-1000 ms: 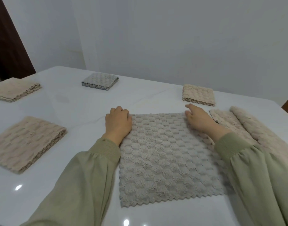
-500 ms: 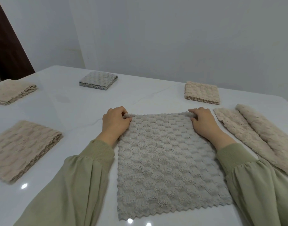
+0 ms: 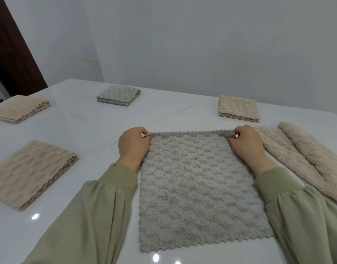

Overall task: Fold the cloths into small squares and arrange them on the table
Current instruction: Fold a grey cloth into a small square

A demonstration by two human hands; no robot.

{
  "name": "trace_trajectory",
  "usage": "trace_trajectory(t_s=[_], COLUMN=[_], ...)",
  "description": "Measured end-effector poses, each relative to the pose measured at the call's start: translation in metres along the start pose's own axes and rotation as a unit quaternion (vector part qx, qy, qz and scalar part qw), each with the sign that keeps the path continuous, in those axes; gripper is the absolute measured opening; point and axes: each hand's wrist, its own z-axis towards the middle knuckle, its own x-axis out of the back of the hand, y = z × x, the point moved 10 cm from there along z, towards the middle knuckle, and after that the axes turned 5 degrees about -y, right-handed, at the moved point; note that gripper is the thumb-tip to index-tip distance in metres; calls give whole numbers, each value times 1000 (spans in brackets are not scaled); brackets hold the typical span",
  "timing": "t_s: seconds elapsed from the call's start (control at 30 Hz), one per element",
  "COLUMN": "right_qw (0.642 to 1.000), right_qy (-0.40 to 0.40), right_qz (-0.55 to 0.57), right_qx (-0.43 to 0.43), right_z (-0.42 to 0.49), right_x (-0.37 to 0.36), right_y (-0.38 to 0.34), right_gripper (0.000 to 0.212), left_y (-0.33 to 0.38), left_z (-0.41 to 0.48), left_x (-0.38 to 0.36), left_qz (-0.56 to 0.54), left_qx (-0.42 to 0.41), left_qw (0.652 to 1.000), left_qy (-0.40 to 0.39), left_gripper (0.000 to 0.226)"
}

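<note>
The fold is judged most likely to be spoiled by uneven travel: if one far corner of the grey cloth (image 3: 198,187) is brought toward the near scalloped edge faster than the other, the halves are laid askew and the edges are not matched. The glossy worktop (image 3: 87,130) gives little hold, and the near half is weighted by nothing, so the whole cloth could be dragged along instead of doubled over. A corner could also be lost from the plush pile if it is pinched too lightly. The two unfolded beige cloths (image 3: 289,159) just beside the right sleeve could be disturbed as that arm is drawn back.

The grey cloth is spread flat in the middle of the worktop, between both forearms. Its far left corner is pinched by the left grip (image 3: 134,145) and its far right corner by the right grip (image 3: 245,144). The far edge is stretched between them and appears slightly lifted.
</note>
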Motion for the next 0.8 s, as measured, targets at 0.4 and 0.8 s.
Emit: trace_trajectory(t_s=[0.4,0.8], right_qw=[942,952], right_qy=[-126,111], right_qz=[278,282], right_qx=[-143,-45], right_z=[-6,-44], right_x=[0,48], right_y=[7,-14], right_gripper=[21,20], left_y=[0,4], left_z=[-16,-38], left_x=[3,24], left_qz=[-233,-397], left_qx=[46,32], left_qw=[971,916], left_qy=[13,56], left_gripper=[17,21])
